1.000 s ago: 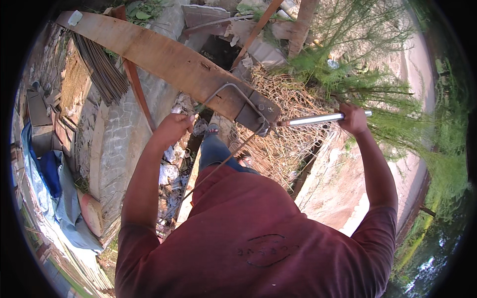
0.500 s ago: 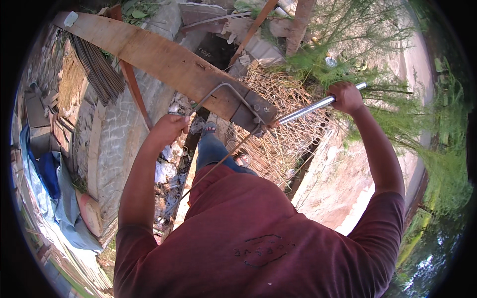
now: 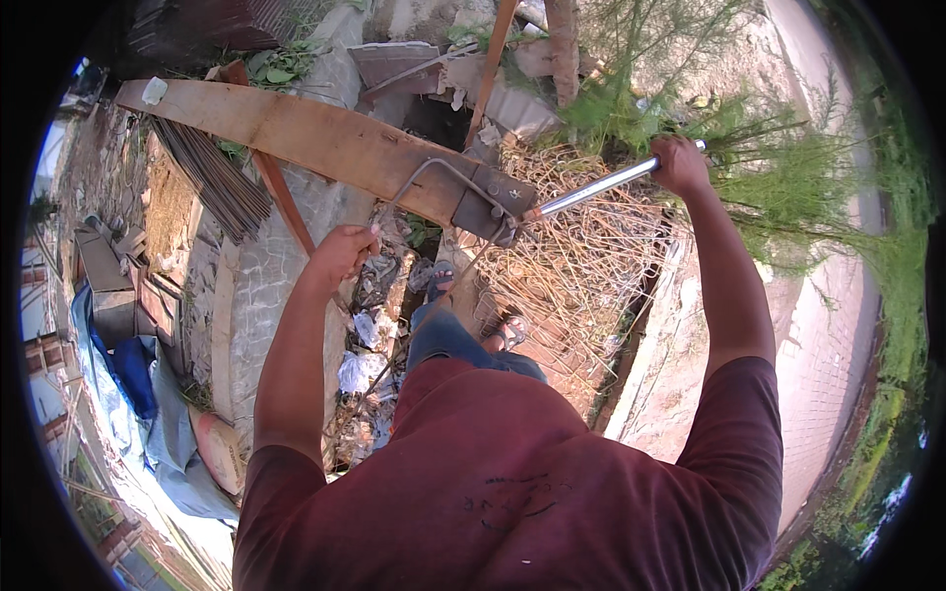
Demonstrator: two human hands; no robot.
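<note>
Left hand (image 3: 345,252) pinches the bent rod (image 3: 434,161), best held level; right hand (image 3: 680,164) grips the silver tube (image 3: 599,188), best swung smoothly.

The right hand (image 3: 680,165) hides a stretch of the tube (image 3: 603,189), the shirt (image 3: 512,443) covers the upper legs (image 3: 445,337) — and whether the rod (image 3: 407,183) meets the left hand (image 3: 342,252) is too small to tell.

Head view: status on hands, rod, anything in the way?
Right hand closed around silver tube. Left hand curled by bent rod's end, grip unclear. Rod lies across wooden board. Green branches close beside right hand.
</note>
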